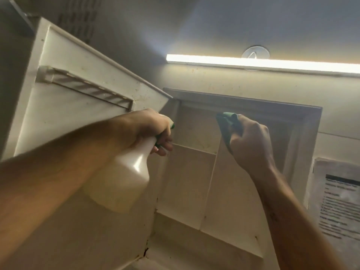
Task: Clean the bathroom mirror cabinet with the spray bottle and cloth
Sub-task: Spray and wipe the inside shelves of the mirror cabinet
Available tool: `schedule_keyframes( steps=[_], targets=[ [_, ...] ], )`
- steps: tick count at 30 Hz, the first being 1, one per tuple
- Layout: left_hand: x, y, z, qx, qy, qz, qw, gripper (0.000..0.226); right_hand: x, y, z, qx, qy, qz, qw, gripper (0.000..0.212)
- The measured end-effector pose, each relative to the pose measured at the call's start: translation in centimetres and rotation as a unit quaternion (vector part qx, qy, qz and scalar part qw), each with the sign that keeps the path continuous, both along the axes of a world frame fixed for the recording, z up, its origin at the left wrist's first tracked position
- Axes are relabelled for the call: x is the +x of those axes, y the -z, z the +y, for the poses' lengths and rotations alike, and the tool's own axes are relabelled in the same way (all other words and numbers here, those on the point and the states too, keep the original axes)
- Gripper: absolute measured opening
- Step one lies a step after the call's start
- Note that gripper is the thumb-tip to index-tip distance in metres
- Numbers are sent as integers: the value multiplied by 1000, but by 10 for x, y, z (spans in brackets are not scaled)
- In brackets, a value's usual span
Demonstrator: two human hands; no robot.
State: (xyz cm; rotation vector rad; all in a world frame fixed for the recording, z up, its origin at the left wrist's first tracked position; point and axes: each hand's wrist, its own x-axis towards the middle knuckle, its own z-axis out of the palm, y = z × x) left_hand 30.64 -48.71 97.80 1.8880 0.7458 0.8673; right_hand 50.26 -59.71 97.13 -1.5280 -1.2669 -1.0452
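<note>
The mirror cabinet [194, 172] hangs open on the wall, seen from below: its door [78, 94] is swung out to the left with a slotted rack [87, 84] on its inner face, and the inside is split by a vertical divider [212, 184] and a short shelf [194, 148]. The cream surfaces show dark specks and grime, thickest along the lower hinge edge.

The right hand [251, 143] has its fingers curled round a bunched green cloth [228, 125] and holds it up in the top of the right compartment, at or close to the back wall; the blur hides whether it actually touches. The left hand [153, 129] grips the neck of a white spray bottle [124, 176] with a green trigger head, its fingers wrapped under the trigger and the nozzle aimed into the upper left compartment.

This looks like the interior wipe, probably early on, since dirt shows on most panels. To do it well, spray lightly onto the panel about to be wiped, not over the whole cabinet, so liquid does not run into the seams. Work from the top down, press the cloth flat instead of balled, and push a folded edge into the corners beside the divider and under the shelf. Turn to a clean face often.

Above, a lit tube light [263, 64] runs along the wall; a printed notice [339, 201] is fixed at the right.
</note>
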Motion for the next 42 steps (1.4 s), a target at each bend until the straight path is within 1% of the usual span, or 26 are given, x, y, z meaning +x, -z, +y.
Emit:
schedule_keyframes(
  steps=[2,3,5,9,13,16,18,20,22,24,26,27,29,31,34,36,39,42],
  targets=[
    [-1,-6,-4,-4,-2,5,1000,29,3,0,0,5,-5,7,1000,26],
    [-2,-9,-6,-7,1,9,1000,35,4,-1,0,8,-8,10,1000,26],
    [0,-12,-8,-5,6,36,999,40,6,-1,2,13,-13,16,1000,26],
    [7,-18,-9,21,3,91,996,32,7,-3,5,15,-17,23,999,22],
    [11,-23,-13,26,13,130,991,31,5,-6,7,3,-19,23,1000,20],
    [15,-25,-10,17,20,130,991,32,4,-7,7,-2,-21,24,999,24],
    [17,-25,-7,17,13,112,994,40,1,-7,6,14,-28,12,999,28],
    [16,-23,-7,24,4,89,996,41,-4,-8,7,30,-48,-4,998,33],
    [13,-24,-7,32,-2,66,997,40,-12,-8,11,26,-73,-34,996,32],
    [6,-27,-10,33,-3,60,998,32,-20,-11,18,-3,-65,-80,995,32],
    [-2,-30,-11,22,-4,55,998,29,-27,-13,32,-68,-13,-114,991,35],
    [-6,-31,-12,14,-3,52,999,28,-30,-13,42,-117,23,-125,985,33],
    [-13,-31,-15,11,-2,50,999,25,-33,-10,63,-219,65,-96,969,23],
    [-18,-27,-15,16,-11,40,999,23,-31,-6,79,-296,107,-49,948,19],
    [-17,-20,-13,22,-16,15,1000,23,-21,-9,94,-312,148,3,939,22],
    [-16,-17,-9,19,-17,-5,1000,23,-17,-12,105,-318,160,14,934,25],
    [-15,-15,-2,18,-16,-13,1000,24,-14,-13,115,-325,160,-11,932,27],
    [-17,-15,2,6,-7,-7,1000,24,-19,-12,123,-332,133,-35,933,23]
  ],
)
